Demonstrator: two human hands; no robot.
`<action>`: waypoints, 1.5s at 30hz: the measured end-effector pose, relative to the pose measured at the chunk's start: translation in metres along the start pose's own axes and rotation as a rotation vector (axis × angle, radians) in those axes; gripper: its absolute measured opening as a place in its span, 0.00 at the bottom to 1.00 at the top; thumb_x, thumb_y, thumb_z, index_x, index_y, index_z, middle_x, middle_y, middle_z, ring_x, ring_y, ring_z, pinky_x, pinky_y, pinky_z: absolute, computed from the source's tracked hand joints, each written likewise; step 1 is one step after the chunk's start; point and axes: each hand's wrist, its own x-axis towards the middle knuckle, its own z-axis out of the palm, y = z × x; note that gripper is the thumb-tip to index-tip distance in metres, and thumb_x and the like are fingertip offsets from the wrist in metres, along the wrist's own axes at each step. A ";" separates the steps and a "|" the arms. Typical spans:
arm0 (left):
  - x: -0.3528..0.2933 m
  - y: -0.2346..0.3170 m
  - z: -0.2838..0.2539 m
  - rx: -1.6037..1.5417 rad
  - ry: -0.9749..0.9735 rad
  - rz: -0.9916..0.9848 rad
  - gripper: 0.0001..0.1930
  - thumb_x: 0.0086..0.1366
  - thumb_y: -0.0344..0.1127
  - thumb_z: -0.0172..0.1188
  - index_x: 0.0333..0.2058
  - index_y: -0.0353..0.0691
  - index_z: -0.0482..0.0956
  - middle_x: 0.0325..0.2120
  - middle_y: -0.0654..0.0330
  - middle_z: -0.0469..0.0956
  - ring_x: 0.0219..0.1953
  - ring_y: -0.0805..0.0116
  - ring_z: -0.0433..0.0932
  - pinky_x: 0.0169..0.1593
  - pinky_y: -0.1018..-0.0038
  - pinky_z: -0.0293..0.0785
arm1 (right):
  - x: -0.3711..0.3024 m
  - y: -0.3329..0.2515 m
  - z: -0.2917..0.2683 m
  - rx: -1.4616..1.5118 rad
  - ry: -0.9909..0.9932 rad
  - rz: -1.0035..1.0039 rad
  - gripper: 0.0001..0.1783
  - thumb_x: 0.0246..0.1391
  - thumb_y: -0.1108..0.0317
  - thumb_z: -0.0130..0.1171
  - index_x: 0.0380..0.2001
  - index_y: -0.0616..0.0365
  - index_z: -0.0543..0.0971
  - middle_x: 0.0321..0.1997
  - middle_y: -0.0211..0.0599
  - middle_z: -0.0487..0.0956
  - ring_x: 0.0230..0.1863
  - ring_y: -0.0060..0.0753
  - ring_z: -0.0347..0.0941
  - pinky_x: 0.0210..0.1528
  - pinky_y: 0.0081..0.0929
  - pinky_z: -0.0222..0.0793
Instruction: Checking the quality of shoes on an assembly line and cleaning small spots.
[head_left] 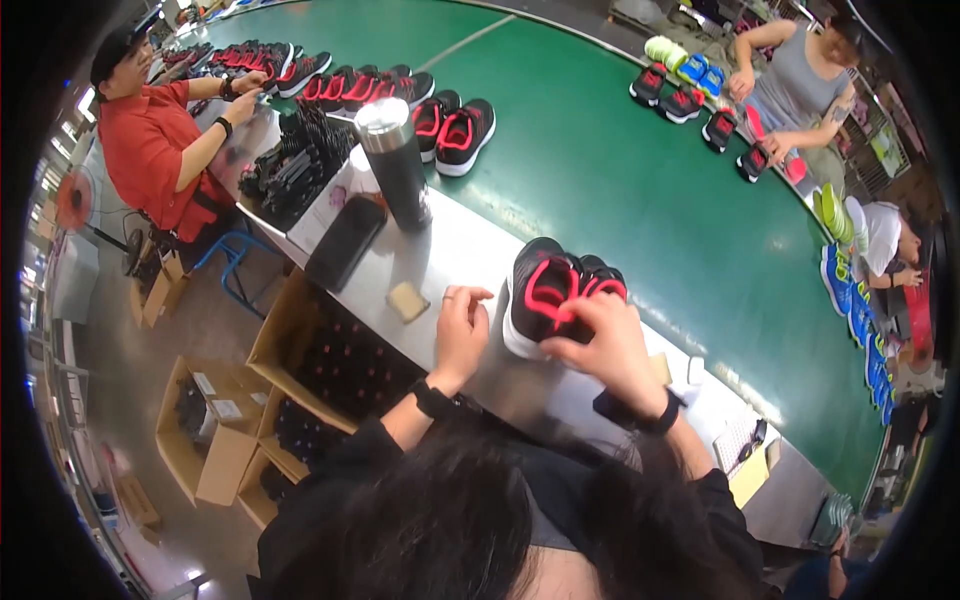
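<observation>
A pair of black sneakers with red lining stands in front of me at the edge of the green belt. My right hand (605, 340) reaches over them, thumb and fingers pinched at the red-lined opening of the left sneaker (522, 292). The right sneaker (598, 268) is partly hidden behind that hand. Just left of the pair, my left hand (462, 332) hovers over the metal table (480, 250), fingers loosely bent and apart, holding nothing. A small yellowish block (408, 301) lies on the table near it.
A tall black bottle (395, 165) and a dark phone (347, 242) occupy the table's left. More sneakers (465, 138) line the green belt (600, 150). Cardboard boxes (225, 450) stand below left. A co-worker in red (160, 150) works at left; others work across the belt.
</observation>
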 end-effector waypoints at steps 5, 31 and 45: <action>0.005 0.012 -0.004 -0.065 -0.032 -0.038 0.07 0.60 0.22 0.52 0.35 0.37 0.77 0.33 0.56 0.73 0.29 0.62 0.74 0.35 0.69 0.71 | 0.104 0.010 -0.007 -0.076 0.224 0.033 0.25 0.42 0.47 0.69 0.37 0.55 0.82 0.31 0.43 0.80 0.38 0.46 0.75 0.40 0.40 0.69; 0.034 -0.054 0.076 0.252 0.113 -0.150 0.04 0.54 0.25 0.63 0.26 0.40 0.77 0.21 0.63 0.76 0.20 0.70 0.74 0.25 0.76 0.70 | 0.465 0.453 -0.009 1.179 0.828 0.582 0.34 0.54 0.75 0.62 0.61 0.54 0.59 0.60 0.52 0.64 0.42 0.46 0.78 0.41 0.36 0.84; -0.001 -0.051 0.086 0.314 0.005 -0.113 0.04 0.53 0.26 0.64 0.26 0.40 0.77 0.21 0.63 0.76 0.20 0.70 0.74 0.26 0.76 0.71 | 0.435 0.441 -0.014 1.130 1.031 0.758 0.30 0.48 0.86 0.58 0.52 0.59 0.60 0.50 0.49 0.67 0.32 0.46 0.79 0.33 0.32 0.85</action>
